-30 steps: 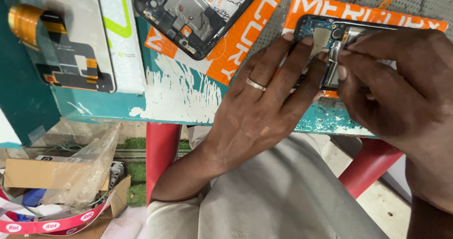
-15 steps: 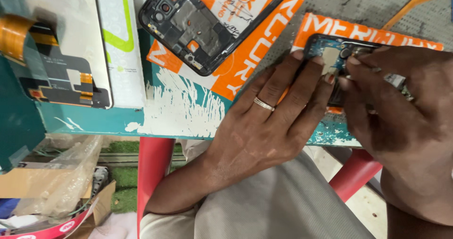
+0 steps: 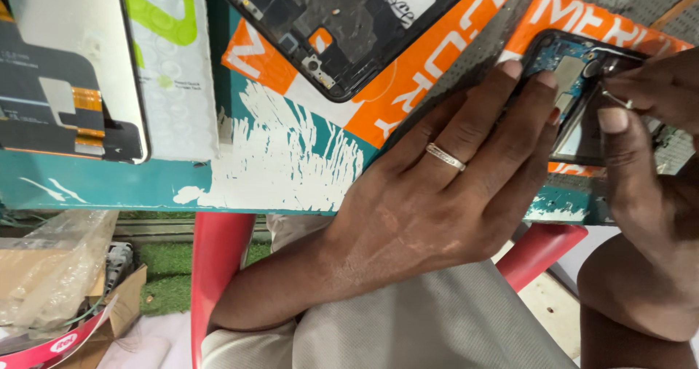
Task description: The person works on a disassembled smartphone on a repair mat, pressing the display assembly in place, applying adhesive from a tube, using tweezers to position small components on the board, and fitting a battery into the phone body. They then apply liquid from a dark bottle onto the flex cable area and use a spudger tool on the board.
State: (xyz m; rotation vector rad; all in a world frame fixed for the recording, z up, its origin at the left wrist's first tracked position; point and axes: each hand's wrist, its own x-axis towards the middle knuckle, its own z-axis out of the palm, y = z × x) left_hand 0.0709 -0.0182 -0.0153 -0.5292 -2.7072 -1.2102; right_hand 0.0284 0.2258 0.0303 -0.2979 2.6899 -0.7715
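Now the left hand (image 3: pixel 437 194), with a ring, lies flat with its fingertips pressing on the opened phone (image 3: pixel 575 85) at the table edge (image 3: pixel 291 194), while the right hand (image 3: pixel 648 121) pinches a thin metal tool (image 3: pixel 617 100) over this phone, and beyond it lies a second black phone frame (image 3: pixel 342 27).

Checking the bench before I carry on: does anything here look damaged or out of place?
The table's teal paint is badly worn near the front edge, with white patches showing through. A second opened phone frame lies askew above the left hand. The opened phone under both hands shows no visible damage.
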